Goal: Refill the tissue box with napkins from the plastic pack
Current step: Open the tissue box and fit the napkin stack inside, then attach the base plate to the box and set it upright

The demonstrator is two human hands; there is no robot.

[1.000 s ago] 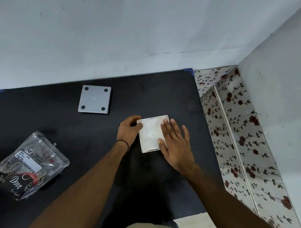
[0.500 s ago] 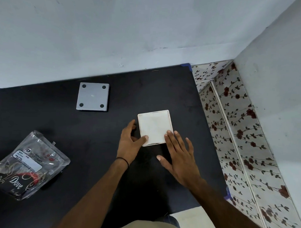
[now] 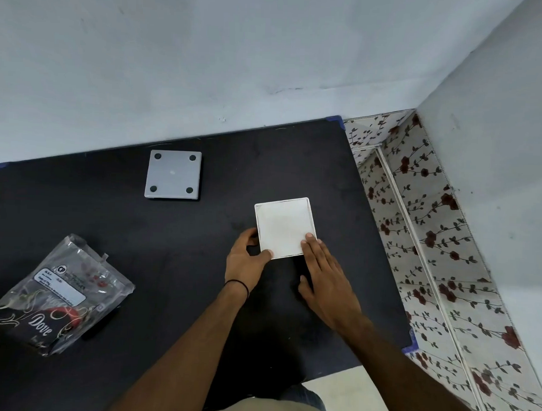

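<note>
A square white tissue box (image 3: 283, 225) filled with white napkins lies on the black table (image 3: 169, 263), right of centre. My left hand (image 3: 246, 259) holds its near left corner, thumb on the rim. My right hand (image 3: 325, 275) lies flat by the near right corner, fingertips touching the box's edge. The grey square lid (image 3: 173, 175), with four dark feet showing, lies apart at the back. A crumpled clear plastic pack (image 3: 57, 296) with "Dove" print rests at the near left.
The table stands against a pale wall at the back. Floral-patterned tiles (image 3: 430, 257) run along the right, below the table's right edge. A blue corner guard (image 3: 335, 118) marks the far right corner.
My right hand has slid off the top of the napkins, back to the box's near right corner. My left hand has shifted from the left side to the near left corner.
</note>
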